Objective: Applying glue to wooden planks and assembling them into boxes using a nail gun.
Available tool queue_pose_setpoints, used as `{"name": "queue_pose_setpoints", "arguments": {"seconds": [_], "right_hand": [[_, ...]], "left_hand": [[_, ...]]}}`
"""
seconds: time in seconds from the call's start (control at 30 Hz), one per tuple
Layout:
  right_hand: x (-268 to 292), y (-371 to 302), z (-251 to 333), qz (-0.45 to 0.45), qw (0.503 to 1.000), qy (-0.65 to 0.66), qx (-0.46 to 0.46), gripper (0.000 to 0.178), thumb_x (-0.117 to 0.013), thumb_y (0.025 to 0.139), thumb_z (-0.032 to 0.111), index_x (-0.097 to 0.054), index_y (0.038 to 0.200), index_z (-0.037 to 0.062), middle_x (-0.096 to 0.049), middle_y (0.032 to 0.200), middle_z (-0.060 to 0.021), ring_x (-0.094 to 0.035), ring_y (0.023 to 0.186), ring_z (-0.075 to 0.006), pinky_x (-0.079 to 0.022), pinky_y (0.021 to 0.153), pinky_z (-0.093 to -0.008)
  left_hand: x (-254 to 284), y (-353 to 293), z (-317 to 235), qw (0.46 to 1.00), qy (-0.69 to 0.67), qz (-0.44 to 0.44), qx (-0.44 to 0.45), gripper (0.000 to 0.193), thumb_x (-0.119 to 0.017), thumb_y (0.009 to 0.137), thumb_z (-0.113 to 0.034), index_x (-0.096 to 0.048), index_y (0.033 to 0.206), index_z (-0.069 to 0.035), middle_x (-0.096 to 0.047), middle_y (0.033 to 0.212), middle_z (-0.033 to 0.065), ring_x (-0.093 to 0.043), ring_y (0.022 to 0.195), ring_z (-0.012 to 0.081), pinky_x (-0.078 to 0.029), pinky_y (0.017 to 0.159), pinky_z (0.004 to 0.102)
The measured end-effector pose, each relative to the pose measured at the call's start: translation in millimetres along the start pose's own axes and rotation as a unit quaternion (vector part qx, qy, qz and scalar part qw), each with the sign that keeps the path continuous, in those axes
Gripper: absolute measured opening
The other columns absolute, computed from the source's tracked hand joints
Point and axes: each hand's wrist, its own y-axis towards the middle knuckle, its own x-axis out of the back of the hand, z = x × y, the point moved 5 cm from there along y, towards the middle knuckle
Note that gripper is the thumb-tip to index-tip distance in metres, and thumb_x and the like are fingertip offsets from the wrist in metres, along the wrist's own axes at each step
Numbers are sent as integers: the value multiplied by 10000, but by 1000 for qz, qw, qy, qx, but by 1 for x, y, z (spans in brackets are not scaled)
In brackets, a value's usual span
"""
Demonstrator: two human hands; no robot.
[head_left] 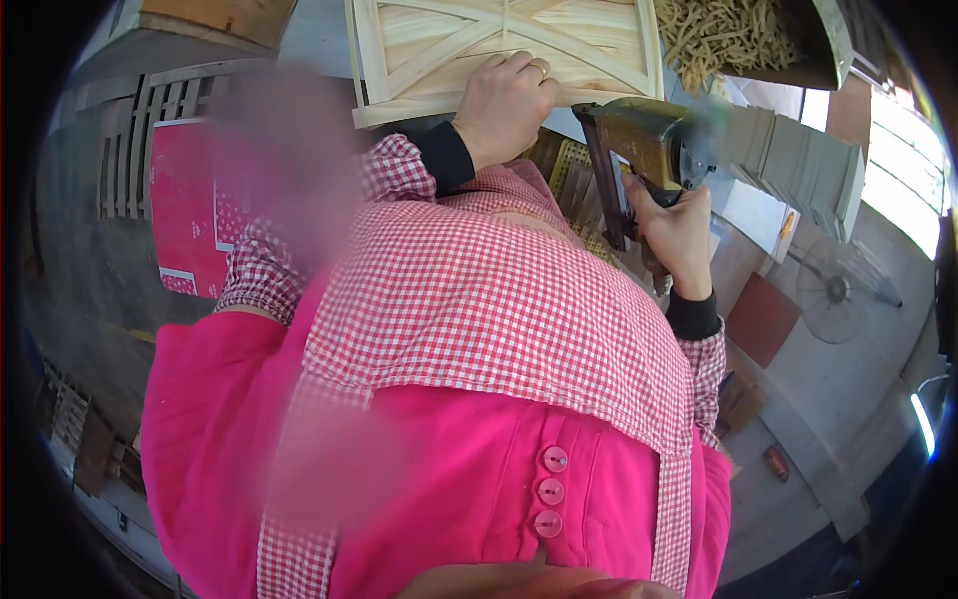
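Observation:
A pale wooden panel (419,60) with a frame and crossed diagonal braces lies in front of me at the top of the view. My left hand (507,108) is closed over its near edge, knuckles up and fingers bent onto the wood. To the right, my right hand (679,235) is wrapped around the handle of a nail gun (636,135) with a dark yellowish body. The gun's front end stands close to the panel's near right corner; whether they touch is hard to see. A blurred spot covers part of the gun's right end.
Small wooden pieces (723,40) are heaped in an open container beyond the nail gun. Stacked boards (798,165) stand at the right, near a floor fan (836,290) and a reddish square board (762,317). Yellow slotted plastic (574,185) shows below the panel. Left are a pink printed box (182,200) and a pallet (125,165).

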Motion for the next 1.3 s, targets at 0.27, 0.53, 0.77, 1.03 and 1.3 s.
{"name": "queue_pose_setpoints", "arguments": {"seconds": [0.27,0.53,0.77,1.03,1.3], "right_hand": [[-4,4,-1,7,1000,-15,-2,263,-731,813,200,-650,701,-24,-549,509,5,-471,402,-61,-352,383,-252],[-7,-2,2,-27,1000,11,-4,260,-734,810,200,-656,721,-31,-568,521,-12,-490,407,-73,-374,394,-253],[-6,5,6,1,999,-46,0,206,-724,809,169,-668,782,-27,-577,535,-15,-508,426,-77,-395,416,-258],[0,-8,14,-41,998,-23,-51,173,-708,813,133,-656,733,-12,-576,560,-7,-519,472,-65,-397,439,-257],[172,-90,9,-601,788,108,75,179,-611,838,51,-556,675,-1,-586,620,-75,-546,518,-147,-474,527,-302]], "left_hand": [[1,1,1,1000,-7,-6,-2,135,-697,657,-116,-623,752,-54,-588,841,73,-577,852,242,-472,730,349],[5,1,-2,1000,-14,-4,0,94,-622,647,-69,-631,737,-44,-616,846,94,-587,880,244,-470,758,342],[5,3,1,1000,-27,2,4,90,-622,653,-66,-631,740,-46,-615,851,93,-589,877,242,-467,770,344],[6,4,1,999,-47,-2,-18,131,-685,682,-118,-621,780,-60,-606,868,101,-582,871,279,-482,730,386],[15,1,1,1000,-11,27,-7,231,-718,685,-146,-610,872,-62,-592,918,115,-580,896,310,-476,755,401]]}}
